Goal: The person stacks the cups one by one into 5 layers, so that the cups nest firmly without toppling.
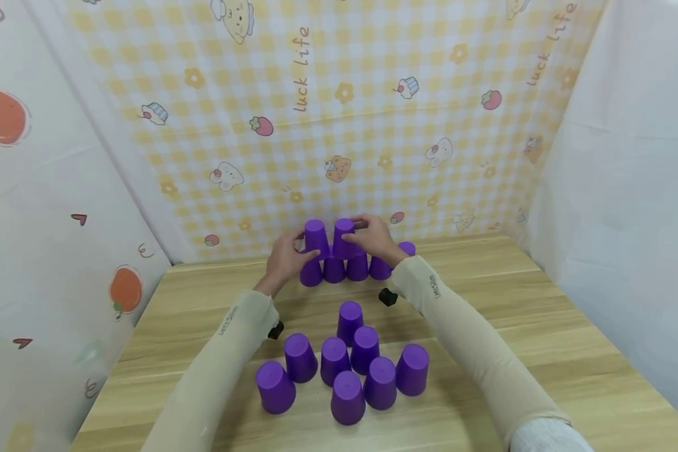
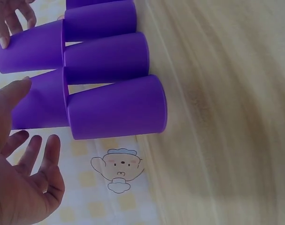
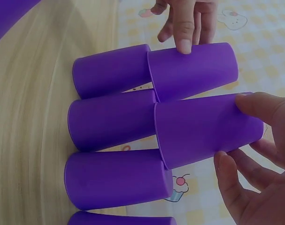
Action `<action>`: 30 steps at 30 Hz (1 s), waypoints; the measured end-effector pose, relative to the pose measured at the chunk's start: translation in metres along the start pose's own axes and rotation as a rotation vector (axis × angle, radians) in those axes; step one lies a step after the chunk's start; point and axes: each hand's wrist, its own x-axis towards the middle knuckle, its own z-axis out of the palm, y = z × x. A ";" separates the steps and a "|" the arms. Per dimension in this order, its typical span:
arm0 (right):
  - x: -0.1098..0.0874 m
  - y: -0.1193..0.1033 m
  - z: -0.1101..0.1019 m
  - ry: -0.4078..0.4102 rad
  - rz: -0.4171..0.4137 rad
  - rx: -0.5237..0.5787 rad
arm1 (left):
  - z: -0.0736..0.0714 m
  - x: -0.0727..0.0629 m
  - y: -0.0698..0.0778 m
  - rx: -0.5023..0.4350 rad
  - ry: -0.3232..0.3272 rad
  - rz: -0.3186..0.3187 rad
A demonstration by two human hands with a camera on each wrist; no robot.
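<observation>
In the head view, several upside-down purple cups form a row at the back of the table. Two more cups stand side by side on this row, bridging the cups beneath. My left hand holds the left upper cup, thumb on its near side and fingers beyond it. My right hand pinches the right upper cup near its top. In the right wrist view, the right thumb and a fingertip meet opposite sides of that cup. The left wrist view shows the left thumb against its cup.
Nearer on the wooden table stands a loose group of several upside-down purple cups, between the forearms. A checked yellow cloth hangs right behind the back row. White sheets hang on both sides. Small black blocks show beside the sleeves.
</observation>
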 end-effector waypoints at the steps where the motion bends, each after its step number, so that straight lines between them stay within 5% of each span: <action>1: 0.001 -0.001 0.000 -0.002 0.001 -0.004 | 0.000 -0.001 -0.001 0.001 0.002 0.002; 10: 0.002 0.000 0.003 -0.001 -0.001 0.017 | -0.003 -0.018 0.001 -0.150 0.046 -0.076; 16: -0.001 0.006 0.000 -0.009 -0.029 0.039 | -0.008 -0.030 0.002 -0.258 0.035 -0.062; 30: -0.038 0.016 -0.020 -0.073 -0.051 0.001 | -0.024 -0.061 0.009 -0.295 -0.056 -0.048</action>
